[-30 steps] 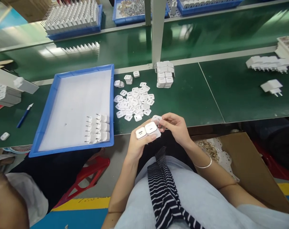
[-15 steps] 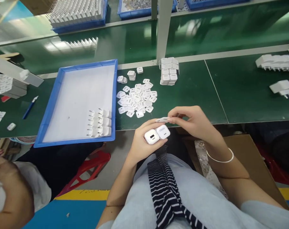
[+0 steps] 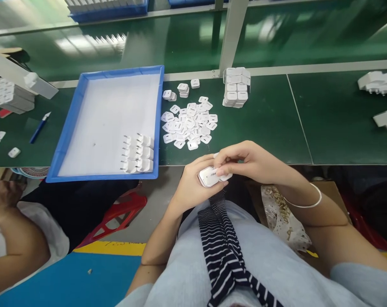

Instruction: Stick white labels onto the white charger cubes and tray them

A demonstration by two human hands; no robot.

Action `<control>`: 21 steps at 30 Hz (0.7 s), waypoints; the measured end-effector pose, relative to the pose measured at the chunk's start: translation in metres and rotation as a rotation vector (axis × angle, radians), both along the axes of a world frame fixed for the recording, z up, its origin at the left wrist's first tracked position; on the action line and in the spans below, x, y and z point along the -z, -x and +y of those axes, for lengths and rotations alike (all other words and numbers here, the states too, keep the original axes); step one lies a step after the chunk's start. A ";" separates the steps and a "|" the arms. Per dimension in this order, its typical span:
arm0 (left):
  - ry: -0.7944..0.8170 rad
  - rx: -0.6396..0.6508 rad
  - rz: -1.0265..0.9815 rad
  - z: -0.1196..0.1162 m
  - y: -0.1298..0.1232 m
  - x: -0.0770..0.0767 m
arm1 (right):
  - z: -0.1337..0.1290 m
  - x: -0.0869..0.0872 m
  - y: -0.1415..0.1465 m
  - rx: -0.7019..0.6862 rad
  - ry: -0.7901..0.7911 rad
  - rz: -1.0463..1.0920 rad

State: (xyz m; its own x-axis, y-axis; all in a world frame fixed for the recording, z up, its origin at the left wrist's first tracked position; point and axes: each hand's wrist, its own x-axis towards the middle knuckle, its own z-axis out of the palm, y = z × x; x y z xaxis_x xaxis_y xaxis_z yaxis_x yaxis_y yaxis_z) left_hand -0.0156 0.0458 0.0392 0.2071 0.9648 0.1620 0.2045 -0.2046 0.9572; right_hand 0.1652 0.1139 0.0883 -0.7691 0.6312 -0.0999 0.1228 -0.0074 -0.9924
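Through my head camera, I have two smooth, glossy white charger blocks (image 3: 208,176), rounded square at their ends, clamped side by side between the fingers and thumb of my left hand (image 3: 192,186), just off the near edge of the green worktop (image 3: 267,128). My right hand (image 3: 249,158) is closed in over them, thumb and forefinger bent to the end faces; the fingers cover most of the second block, and I can't tell whether they pinch a loose piece. A thin white bangle (image 3: 305,206) rings the right wrist.

Left of the hands lies a blue plastic tray (image 3: 160,106) with a flat white lining; I count six pronged plugs in its near right corner, three rows of two. Beside it, flat white cover plates (image 3: 189,123) overlap in a heap too jumbled to count. Behind the heap sit two small stacks (image 3: 183,89) and one separate plate (image 3: 195,83). A larger block of stacked plates (image 3: 236,89) stands to their right, partly under clear film.

One blue-handled knife (image 3: 39,129) lies left of the tray. At far right, a plug row (image 3: 379,82) and another plug (image 3: 386,118) are cut off by the frame.
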 end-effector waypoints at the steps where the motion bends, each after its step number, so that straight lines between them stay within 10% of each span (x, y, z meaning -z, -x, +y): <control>1: 0.002 -0.001 0.001 0.000 0.001 0.000 | 0.001 0.000 0.000 -0.009 0.014 -0.006; 21: 0.001 0.011 0.050 -0.004 0.004 0.001 | -0.001 -0.001 0.004 -0.036 0.058 -0.117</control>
State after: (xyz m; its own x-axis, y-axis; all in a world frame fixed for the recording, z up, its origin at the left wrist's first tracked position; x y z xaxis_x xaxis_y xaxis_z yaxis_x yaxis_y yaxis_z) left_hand -0.0193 0.0415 0.0380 0.2258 0.9624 0.1506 0.2498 -0.2067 0.9460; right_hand 0.1611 0.1125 0.0895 -0.7719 0.5942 -0.2260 0.2389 -0.0583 -0.9693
